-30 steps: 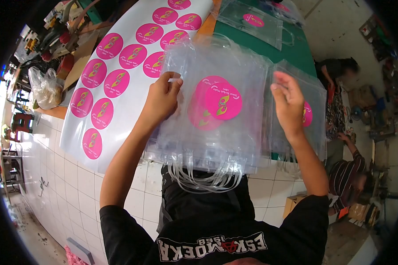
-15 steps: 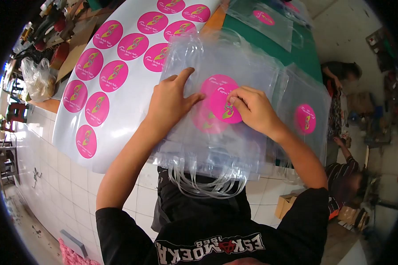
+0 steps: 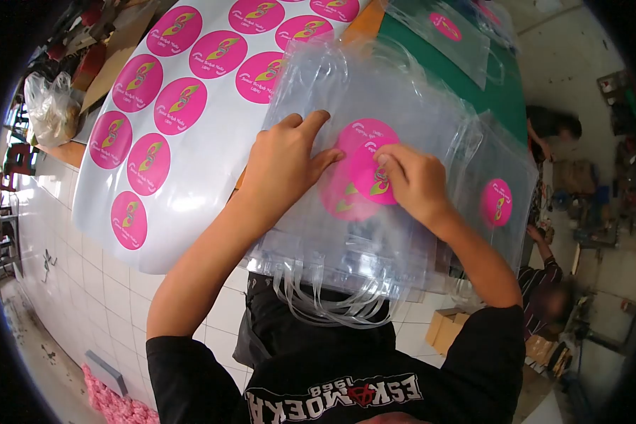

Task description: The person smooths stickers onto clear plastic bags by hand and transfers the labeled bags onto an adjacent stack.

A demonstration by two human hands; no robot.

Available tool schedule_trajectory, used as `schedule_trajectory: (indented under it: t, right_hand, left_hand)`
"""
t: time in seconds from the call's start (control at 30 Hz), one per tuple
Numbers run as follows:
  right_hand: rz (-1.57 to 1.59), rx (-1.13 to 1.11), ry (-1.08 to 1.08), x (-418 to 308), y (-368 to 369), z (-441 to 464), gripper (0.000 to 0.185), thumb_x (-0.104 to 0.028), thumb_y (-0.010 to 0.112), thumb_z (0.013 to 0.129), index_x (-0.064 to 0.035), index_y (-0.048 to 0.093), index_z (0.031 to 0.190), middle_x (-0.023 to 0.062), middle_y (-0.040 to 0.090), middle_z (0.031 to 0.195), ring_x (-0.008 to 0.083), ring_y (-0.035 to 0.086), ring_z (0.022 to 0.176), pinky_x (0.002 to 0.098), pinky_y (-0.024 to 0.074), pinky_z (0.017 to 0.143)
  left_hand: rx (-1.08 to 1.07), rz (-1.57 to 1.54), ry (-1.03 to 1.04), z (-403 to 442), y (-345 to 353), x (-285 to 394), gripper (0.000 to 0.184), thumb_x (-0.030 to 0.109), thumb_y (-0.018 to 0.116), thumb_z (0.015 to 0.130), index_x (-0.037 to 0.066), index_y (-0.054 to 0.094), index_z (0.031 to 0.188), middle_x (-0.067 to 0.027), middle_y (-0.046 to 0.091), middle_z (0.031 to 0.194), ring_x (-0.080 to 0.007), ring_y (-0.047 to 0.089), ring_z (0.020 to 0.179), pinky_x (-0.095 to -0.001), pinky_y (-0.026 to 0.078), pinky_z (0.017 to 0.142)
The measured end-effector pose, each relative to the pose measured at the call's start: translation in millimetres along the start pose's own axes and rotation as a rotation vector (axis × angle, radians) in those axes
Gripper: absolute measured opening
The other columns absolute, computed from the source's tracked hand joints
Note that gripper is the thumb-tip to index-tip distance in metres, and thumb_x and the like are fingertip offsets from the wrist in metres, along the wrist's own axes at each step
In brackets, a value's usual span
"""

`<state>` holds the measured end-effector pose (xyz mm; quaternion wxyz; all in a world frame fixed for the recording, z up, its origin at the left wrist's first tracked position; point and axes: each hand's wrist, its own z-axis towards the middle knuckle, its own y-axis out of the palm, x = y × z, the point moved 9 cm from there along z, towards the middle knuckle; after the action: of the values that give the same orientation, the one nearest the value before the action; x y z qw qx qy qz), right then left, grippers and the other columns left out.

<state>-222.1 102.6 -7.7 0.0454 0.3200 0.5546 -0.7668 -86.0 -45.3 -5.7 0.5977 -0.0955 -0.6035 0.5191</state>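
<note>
A stack of clear plastic bags [image 3: 399, 92] lies in front of me, its looped handles [image 3: 318, 300] hanging toward my lap. My right hand [image 3: 418, 182] pinches the right side of a round pink sticker [image 3: 376, 169] with a green and yellow motif, held over the top bag. Pink discs overlap beneath it; whether they lie on this bag or show through from lower ones I cannot tell. My left hand [image 3: 290, 159] rests on the bag's left part, thumb and forefinger spread apart, the thumb tip close to the pink disc's left edge.
To the left spreads a white sheet [image 3: 212, 155] of round pink stickers. Another clear bag [image 3: 512, 162] with a pink sticker lies at right, and more lie on the green surface [image 3: 396, 39] behind. Two people are at the far right. A cardboard box [image 3: 445, 332] stands on the floor.
The camera view has shifted slightly, so most things sit a little differently. My right hand still pinches the sticker at almost the same spot on the bag; my left hand stays spread.
</note>
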Motion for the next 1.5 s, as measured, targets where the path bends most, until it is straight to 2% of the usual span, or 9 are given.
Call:
schedule_trajectory:
  t: [0.27, 0.57, 0.77, 0.97, 1.03, 1.17, 1.27, 1.37, 1.5]
  right_hand:
    - [-0.102, -0.105, -0.001, -11, 6, -5, 0.014, -0.021, 0.068, 0.100, -0.0103, 0.076, 0.103, 0.0118, 0.076, 0.094, 0.0355, 0.072, 0.081, 0.0447, 0.0561, 0.071]
    - [0.068, -0.047, 0.010, 2, -1, -1, 0.016, -0.023, 0.068, 0.099, -0.0099, 0.078, 0.100, 0.0118, 0.076, 0.090, 0.0358, 0.073, 0.080, 0.0457, 0.0565, 0.070]
    - [-0.105, 0.004, -0.059, -11, -1, -4, 0.015, -0.021, 0.067, 0.099, -0.0101, 0.077, 0.100, 0.0115, 0.076, 0.089, 0.0353, 0.073, 0.080, 0.0450, 0.0565, 0.069]
    - [0.117, -0.047, 0.000, 5, -1, 2, 0.013, -0.020, 0.069, 0.098, -0.0101, 0.077, 0.101, 0.0116, 0.076, 0.087, 0.0359, 0.073, 0.078, 0.0453, 0.0566, 0.068]
    - [-0.058, -0.076, -0.063, -8, -1, -1, 0.012, -0.018, 0.069, 0.097, -0.0090, 0.077, 0.101, 0.0119, 0.076, 0.088, 0.0361, 0.073, 0.079, 0.0450, 0.0569, 0.068]
    - [-0.083, -0.026, -0.140, -13, 1, -3, 0.012, -0.017, 0.070, 0.097, -0.0084, 0.077, 0.101, 0.0122, 0.076, 0.089, 0.0365, 0.073, 0.079, 0.0449, 0.0571, 0.068]
    - [-0.064, 0.026, -0.156, -11, -5, -1, 0.012, -0.017, 0.070, 0.096, -0.0076, 0.076, 0.101, 0.0127, 0.075, 0.090, 0.0374, 0.073, 0.080, 0.0454, 0.0573, 0.069]
    - [0.170, -0.011, -0.068, 3, -8, 7, 0.011, -0.016, 0.071, 0.094, -0.0076, 0.075, 0.100, 0.0125, 0.075, 0.091, 0.0379, 0.073, 0.081, 0.0460, 0.0573, 0.070]
    - [-0.038, -0.124, -0.197, -15, -2, 2, 0.012, -0.009, 0.072, 0.094, -0.0020, 0.075, 0.103, 0.0158, 0.076, 0.091, 0.0351, 0.073, 0.079, 0.0402, 0.0575, 0.072]
  left_hand:
    - [0.010, 0.011, 0.006, -1, 2, 0, 0.055, 0.033, 0.090, 0.081, 0.007, 0.069, 0.125, -0.0186, 0.073, 0.091, -0.0407, 0.072, 0.079, -0.0468, 0.058, 0.070]
    - [0.007, -0.018, 0.006, -1, -1, -1, 0.053, 0.032, 0.090, 0.081, 0.008, 0.070, 0.123, -0.0182, 0.073, 0.091, -0.0403, 0.072, 0.077, -0.0467, 0.058, 0.069]
    - [0.013, 0.021, -0.004, -1, 3, -1, 0.054, 0.034, 0.090, 0.081, 0.007, 0.070, 0.124, -0.0182, 0.073, 0.092, -0.0404, 0.072, 0.077, -0.0464, 0.058, 0.069]
    - [0.025, -0.016, 0.014, -2, 0, -4, 0.055, 0.036, 0.090, 0.081, 0.008, 0.070, 0.123, -0.0181, 0.074, 0.093, -0.0404, 0.073, 0.079, -0.0460, 0.058, 0.069]
    - [0.036, 0.010, 0.032, -2, 1, -2, 0.055, 0.037, 0.090, 0.081, 0.008, 0.070, 0.124, -0.0183, 0.074, 0.092, -0.0403, 0.073, 0.079, -0.0460, 0.058, 0.069]
    - [0.014, 0.021, -0.007, -1, 2, -1, 0.056, 0.037, 0.090, 0.081, 0.008, 0.070, 0.124, -0.0183, 0.074, 0.092, -0.0403, 0.073, 0.080, -0.0463, 0.058, 0.069]
    - [0.026, 0.035, 0.005, -1, 1, 1, 0.056, 0.036, 0.091, 0.081, 0.008, 0.070, 0.124, -0.0182, 0.074, 0.091, -0.0400, 0.073, 0.079, -0.0461, 0.058, 0.069]
    - [0.019, 0.021, 0.005, -2, 1, -3, 0.056, 0.036, 0.091, 0.081, 0.008, 0.070, 0.124, -0.0177, 0.073, 0.089, -0.0393, 0.072, 0.077, -0.0458, 0.058, 0.068]
    - [0.037, 0.005, 0.021, -2, 0, -1, 0.056, 0.036, 0.091, 0.081, 0.008, 0.070, 0.125, -0.0172, 0.072, 0.087, -0.0377, 0.072, 0.075, -0.0453, 0.058, 0.067]
